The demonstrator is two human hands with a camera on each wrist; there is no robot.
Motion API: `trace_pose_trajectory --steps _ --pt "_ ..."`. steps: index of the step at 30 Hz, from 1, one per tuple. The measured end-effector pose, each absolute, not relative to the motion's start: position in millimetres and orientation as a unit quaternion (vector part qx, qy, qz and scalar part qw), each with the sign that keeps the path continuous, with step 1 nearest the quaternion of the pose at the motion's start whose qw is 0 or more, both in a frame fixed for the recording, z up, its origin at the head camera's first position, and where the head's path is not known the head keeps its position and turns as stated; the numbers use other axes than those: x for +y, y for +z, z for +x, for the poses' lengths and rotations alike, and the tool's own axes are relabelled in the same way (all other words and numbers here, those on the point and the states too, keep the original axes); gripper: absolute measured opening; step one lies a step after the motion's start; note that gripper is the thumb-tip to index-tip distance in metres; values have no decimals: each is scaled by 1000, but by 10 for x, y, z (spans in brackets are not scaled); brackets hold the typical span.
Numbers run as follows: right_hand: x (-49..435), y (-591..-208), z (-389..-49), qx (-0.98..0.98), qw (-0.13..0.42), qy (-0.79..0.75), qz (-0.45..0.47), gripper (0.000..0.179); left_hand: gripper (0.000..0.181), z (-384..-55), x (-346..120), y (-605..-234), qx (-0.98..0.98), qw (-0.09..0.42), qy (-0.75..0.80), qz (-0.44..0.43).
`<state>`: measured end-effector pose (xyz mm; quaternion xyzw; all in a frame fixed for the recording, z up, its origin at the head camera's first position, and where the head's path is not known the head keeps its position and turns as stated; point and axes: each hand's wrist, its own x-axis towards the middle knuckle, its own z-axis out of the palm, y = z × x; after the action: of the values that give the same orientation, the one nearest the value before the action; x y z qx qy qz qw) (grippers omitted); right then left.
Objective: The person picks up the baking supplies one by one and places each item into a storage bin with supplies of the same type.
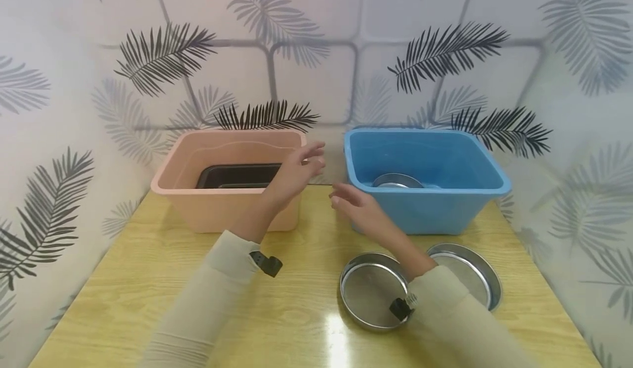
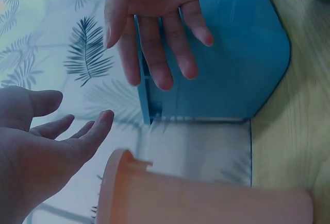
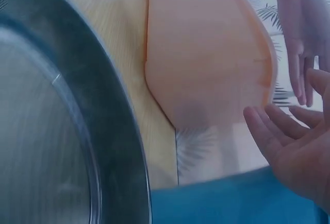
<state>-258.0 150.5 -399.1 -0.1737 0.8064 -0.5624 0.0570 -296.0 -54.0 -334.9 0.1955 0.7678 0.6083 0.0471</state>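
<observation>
So my left hand is just above the middle of the frame, by the right end of the peach tub, and my right hand is a bit lower, by the left end of the blue tub. Fingers on both are loosely bent with gaps between them, pinching nothing. Can't tell if either hand brushes a tub.

Round metal stuff: the near pan sits on the table, lower right of center, and the far pan is further right, partly behind my right sleeve. Can't tell if the bottoms are mesh or solid. Another round metal piece is inside the blue tub, and a black tray is in the peach one.

I'd call this a between-grabs step, hands free and the two pans not picked up. If a pan's next, imo my right hand has to come back toward the lower right, low, and get fingertips under that thin rim with the thumb inside.
</observation>
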Motion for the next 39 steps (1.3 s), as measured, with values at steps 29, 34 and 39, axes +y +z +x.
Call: trace_pose_trajectory --steps 29,34,39 --pt "3270 -4171 -1756 899 33 -432 -60 54 52 -3102 97 -3887 706 78 679 185" --pt "3627 -4214 -1660 923 24 -381 -41 56 53 -3149 145 -3913 701 89 684 182" --pt "3933 -4366 -1601 922 24 -385 -37 57 53 -3191 182 -3937 706 89 681 173"
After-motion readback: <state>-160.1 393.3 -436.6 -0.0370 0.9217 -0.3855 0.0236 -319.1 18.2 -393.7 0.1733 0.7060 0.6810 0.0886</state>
